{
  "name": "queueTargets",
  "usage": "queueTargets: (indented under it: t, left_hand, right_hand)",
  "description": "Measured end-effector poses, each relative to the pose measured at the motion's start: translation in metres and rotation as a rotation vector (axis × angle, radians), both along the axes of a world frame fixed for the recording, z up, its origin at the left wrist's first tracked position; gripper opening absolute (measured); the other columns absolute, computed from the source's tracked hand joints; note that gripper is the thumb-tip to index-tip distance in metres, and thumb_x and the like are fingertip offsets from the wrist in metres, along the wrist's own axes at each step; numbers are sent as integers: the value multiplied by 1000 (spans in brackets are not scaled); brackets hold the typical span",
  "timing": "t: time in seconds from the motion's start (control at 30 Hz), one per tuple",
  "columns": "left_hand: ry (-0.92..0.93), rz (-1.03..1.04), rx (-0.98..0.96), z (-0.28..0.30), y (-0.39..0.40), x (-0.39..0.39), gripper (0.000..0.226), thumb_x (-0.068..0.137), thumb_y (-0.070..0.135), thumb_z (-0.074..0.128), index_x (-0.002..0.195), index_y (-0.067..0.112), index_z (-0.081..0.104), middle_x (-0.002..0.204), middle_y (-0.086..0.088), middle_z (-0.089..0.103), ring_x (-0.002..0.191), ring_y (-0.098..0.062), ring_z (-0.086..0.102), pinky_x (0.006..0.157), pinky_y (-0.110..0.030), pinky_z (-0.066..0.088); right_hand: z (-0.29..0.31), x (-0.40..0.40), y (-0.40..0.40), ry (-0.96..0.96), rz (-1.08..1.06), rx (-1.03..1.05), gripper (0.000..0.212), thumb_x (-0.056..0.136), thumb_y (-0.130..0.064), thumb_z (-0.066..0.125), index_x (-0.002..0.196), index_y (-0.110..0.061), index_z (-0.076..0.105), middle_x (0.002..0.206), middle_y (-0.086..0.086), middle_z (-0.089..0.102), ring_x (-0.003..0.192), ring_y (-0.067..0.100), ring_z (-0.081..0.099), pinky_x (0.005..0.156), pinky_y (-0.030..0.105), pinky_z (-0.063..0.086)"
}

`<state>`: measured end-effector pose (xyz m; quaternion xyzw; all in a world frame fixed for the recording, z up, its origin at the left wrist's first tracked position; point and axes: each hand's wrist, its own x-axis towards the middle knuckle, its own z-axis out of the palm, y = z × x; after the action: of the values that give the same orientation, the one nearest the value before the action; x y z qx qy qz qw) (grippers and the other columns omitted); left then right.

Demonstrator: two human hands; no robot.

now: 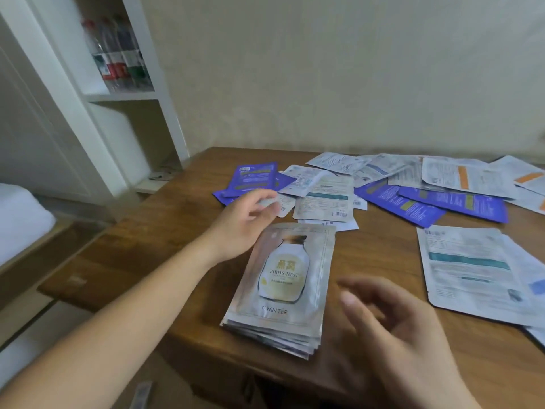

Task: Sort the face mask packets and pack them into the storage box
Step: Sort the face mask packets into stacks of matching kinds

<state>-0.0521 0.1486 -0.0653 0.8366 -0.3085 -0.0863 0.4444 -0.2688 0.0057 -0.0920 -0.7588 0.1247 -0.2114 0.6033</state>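
one neat stack of silver packets (280, 293) lies on the table (165, 246) at centre, its long axis running from 6 toward 12 o'clock, tilted slightly to 1, printed bottle upright. about five purple packets (404, 202) and a dozen or so white packets (469, 270) lie scattered from 11 to 3 o'clock; overlaps hide the exact count. the left hand (244, 222) hovers at the stack's 11 o'clock corner, fingers loosely curled, pinching nothing. the right hand (392, 329), blurred, has relaxed, spread fingers at 4 o'clock.
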Motion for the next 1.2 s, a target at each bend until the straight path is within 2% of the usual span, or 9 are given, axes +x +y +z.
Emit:
queueTargets:
  t: [0.1,0.2,0.43,0.57,0.67,0.77,0.87,0.97,1.2]
  left_hand:
    - [359,-5,-179,-10,33,-31,89,75,80,49,148,31,38,145,21,43,131,8,38,109,-21,31]
    - [616,41,-306,-17,39,-47,91,77,67,52,151,18,32,147,15,42,126,5,45,102,-17,36]
    - [714,39,-322,-16,37,-50,74,87,52,47,147,10,37,150,6,43,137,-4,40,107,-22,34]
    - [720,-35,-334,-21,27,-58,26,102,33,37,99,25,61,88,18,75,83,11,67,67,-10,52]
    - [652,-15,-313,-20,32,-58,32,96,42,56,119,20,61,110,17,72,103,11,62,90,-14,50]
    - [561,30,-178,-19,44,-58,90,78,66,67,153,34,30,155,18,33,135,11,32,116,-25,27]
    - [-39,-19,94,-15,52,-71,94,76,82,46,155,43,11,162,25,3,141,17,9,116,-24,17]
    - [-447,-108,312,-17,50,-86,93,78,82,39,156,37,14,163,22,-10,149,-1,-11,122,-40,12]
    - [-404,-97,565,-33,28,-95,116,62,99,18,155,36,-10,159,19,-28,146,-4,-26,123,-42,8]
  right_hand:
    - [0,23,-6,6,-47,174,61,79,-51,58,138,-43,44,124,-31,55,117,-12,50,87,12,42]
    - [-4,48,10,47,24,282,55,97,-39,49,135,-59,15,106,-56,38,104,-36,35,83,-1,35]
    - [-24,67,35,124,-10,199,63,102,-29,40,155,-31,6,160,-21,10,146,-3,10,122,34,15]
    - [-29,69,40,141,-6,89,69,103,-20,39,155,-26,-6,162,-13,0,147,1,3,121,28,8]
    - [-30,68,42,82,15,69,78,101,-13,43,152,-32,-13,161,-18,2,146,-1,8,114,12,11]
    - [-27,65,33,11,52,108,80,95,-31,53,149,-49,-4,160,-22,6,147,-2,7,122,30,13]
    - [-5,68,7,15,-8,-160,61,92,-48,47,148,-44,23,160,-21,3,145,-6,-5,119,28,5]
    - [25,84,-21,-18,70,-525,54,92,-52,37,140,-30,49,154,-14,31,145,2,19,116,26,19]
    - [-6,110,-45,161,370,-824,71,89,-57,28,149,-20,36,159,-5,26,148,9,14,119,23,11]
